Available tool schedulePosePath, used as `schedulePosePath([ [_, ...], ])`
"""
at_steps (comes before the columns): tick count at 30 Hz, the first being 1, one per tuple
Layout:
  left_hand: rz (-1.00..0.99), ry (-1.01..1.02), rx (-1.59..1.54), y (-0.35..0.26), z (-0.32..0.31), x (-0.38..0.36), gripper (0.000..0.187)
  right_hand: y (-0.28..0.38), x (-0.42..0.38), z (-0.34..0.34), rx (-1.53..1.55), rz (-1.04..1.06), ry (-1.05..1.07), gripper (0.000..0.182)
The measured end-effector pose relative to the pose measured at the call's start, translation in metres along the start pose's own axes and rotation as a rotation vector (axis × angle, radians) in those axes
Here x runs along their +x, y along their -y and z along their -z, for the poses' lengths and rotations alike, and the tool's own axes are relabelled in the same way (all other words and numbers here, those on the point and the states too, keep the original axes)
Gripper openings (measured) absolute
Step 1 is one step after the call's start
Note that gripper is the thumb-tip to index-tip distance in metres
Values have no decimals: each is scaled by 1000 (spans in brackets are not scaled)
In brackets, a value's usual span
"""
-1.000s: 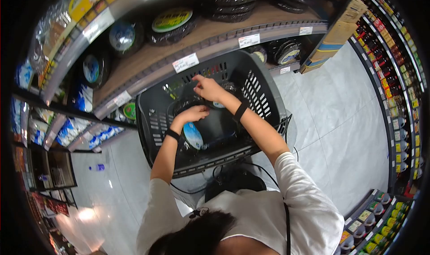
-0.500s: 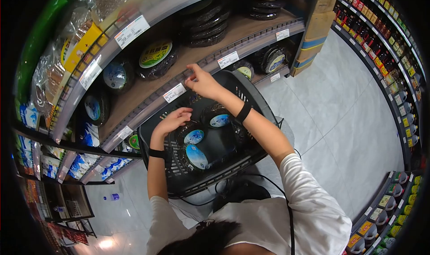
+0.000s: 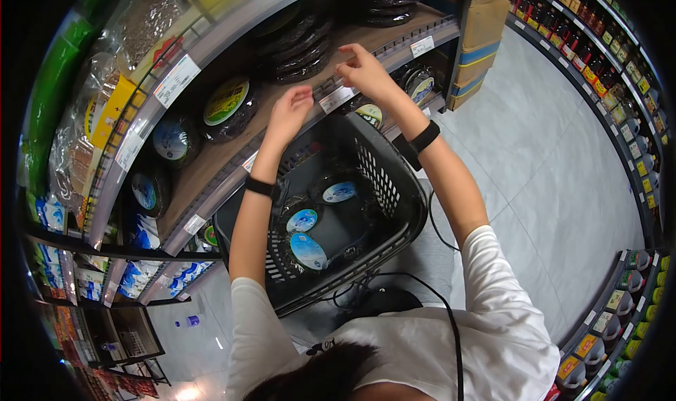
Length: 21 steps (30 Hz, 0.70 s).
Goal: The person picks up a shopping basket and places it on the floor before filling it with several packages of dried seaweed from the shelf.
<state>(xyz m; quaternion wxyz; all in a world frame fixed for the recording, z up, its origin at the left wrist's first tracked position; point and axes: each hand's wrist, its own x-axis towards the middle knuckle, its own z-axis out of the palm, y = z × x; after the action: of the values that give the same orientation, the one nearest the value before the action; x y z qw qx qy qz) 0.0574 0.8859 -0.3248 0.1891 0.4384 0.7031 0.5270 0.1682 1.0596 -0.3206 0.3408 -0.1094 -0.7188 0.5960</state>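
Clock positions from view centre. At 10 o'clock, a yellow-labelled package (image 3: 228, 107) on the shelf (image 3: 201, 167); at 11, the left hand (image 3: 290, 114), loosely curled, empty; centrally, blue-labelled packages (image 3: 308, 250) inside the basket (image 3: 345, 226); at 12, the right hand (image 3: 365, 71), half-open, empty.

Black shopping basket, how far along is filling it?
Three blue-labelled packs already lie in the basket. Nothing shows in the left hand or right hand, both near the shelf. Stacked dark packs sit there; how many are left to take, I can't tell.
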Motion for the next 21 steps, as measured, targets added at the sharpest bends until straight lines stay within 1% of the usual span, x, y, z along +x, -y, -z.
schedulePosePath([
  [1, -35, -20, 12, -4, -10, 17, 31, 1, 0, 10, 42, -34, -1, 44],
  [5, -136, -65, 27, -13, -49, 74, 30, -2, 6, 53, -8, -156, -11, 42],
  [7, -54, -56, -35, -14, -67, 94, 31, -14, 12, 73, 21, -180, -46, 40],
  [11, 103, -68, -164, -12, -93, 115, 32, -44, 32, 108, -95, -155, -247, 35],
  [12, 128, -73, -183, -8, -98, 120, 33, -69, 46, 116, -197, -108, -313, 32],
  [13, 131, -82, -187, -3, -101, 125, 33, -68, 48, 123, -226, -112, -333, 32],
  [15, 139, -105, -196, 2, -106, 133, 33, -72, 56, 135, -284, -120, -366, 32],
  [18, 176, -114, -216, -3, -109, 141, 32, -84, 77, 145, -285, -71, -367, 31],
  [21, 211, -131, -280, -21, -106, 149, 31, -99, 103, 153, -277, -24, -317, 32],
])
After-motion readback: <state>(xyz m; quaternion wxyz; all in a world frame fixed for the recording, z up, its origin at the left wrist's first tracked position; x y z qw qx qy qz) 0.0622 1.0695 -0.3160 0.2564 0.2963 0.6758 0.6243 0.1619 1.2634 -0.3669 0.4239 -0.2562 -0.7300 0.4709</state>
